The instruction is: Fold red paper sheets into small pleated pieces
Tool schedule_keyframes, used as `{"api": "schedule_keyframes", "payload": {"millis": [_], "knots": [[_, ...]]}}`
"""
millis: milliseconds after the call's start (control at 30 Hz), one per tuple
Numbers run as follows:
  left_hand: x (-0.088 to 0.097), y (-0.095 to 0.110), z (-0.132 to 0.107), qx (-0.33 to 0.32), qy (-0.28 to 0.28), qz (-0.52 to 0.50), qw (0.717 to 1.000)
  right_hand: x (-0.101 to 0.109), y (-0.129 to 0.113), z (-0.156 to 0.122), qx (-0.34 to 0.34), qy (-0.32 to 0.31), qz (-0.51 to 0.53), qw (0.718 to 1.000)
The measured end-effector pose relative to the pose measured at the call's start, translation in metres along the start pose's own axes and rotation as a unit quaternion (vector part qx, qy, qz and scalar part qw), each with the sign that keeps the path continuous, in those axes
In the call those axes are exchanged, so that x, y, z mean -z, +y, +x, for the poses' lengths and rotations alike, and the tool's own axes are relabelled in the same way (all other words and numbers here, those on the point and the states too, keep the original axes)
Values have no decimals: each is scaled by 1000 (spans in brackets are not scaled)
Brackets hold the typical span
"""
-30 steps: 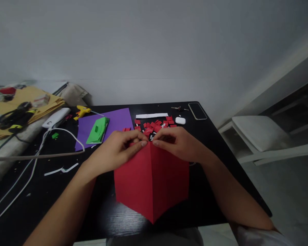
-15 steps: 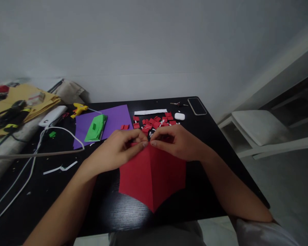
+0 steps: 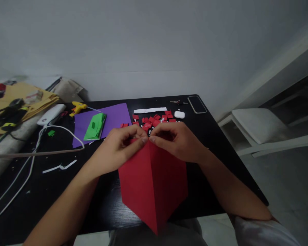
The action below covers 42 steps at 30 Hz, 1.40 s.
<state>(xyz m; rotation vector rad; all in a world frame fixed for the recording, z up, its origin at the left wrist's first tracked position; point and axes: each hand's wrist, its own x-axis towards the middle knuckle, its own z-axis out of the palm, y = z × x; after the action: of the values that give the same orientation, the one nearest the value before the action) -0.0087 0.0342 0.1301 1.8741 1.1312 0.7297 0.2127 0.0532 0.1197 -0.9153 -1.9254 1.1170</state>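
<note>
I see a bare left hand (image 3: pixel 120 147) and a bare right hand (image 3: pixel 178 141), fingertips pinching the top edge of a creased red paper sheet (image 3: pixel 137 177), over a wood-grained black table (image 3: pixel 105 205), small red paper pieces (image 3: pixel 154 120) beyond.

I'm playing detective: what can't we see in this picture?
Head view:
Part of the top edge of the folded red paper: hidden by the left hand and right hand.
The red paper's far side: faces away from the camera.
Part of the red scraps: blocked by the hands.
Tan paper stack: cut off by the left edge.
Small thing beside the phone: too small to name surely.
</note>
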Motion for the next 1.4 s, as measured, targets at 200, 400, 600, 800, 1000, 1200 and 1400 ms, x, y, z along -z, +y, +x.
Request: {"api": "schedule_keyframes", "payload": {"millis": [200,400,600,800,1000,1200,1400], "knots": [[-3,-2,1,17,19,-10,1000,-2,3,1,-10,20,-1,1000],[-4,-6,0,24,30,18,999,-5,6,1,-15,28,-33,999],[-5,-8,1,25,37,61,997,-6,4,0,-28,29,-75,996],[-12,-22,0,29,-1,89,996,-9,15,-7,-46,13,-154,987],[-50,-78,-26,83,-58,130,986,-37,66,-56,-15,-4,-278,961],[-65,-105,-35,38,1,214,976,-50,103,-80,-16,-28,-354,935],[-66,-114,-15,3,48,249,967,-46,111,-56,-11,-18,-413,910]]}}
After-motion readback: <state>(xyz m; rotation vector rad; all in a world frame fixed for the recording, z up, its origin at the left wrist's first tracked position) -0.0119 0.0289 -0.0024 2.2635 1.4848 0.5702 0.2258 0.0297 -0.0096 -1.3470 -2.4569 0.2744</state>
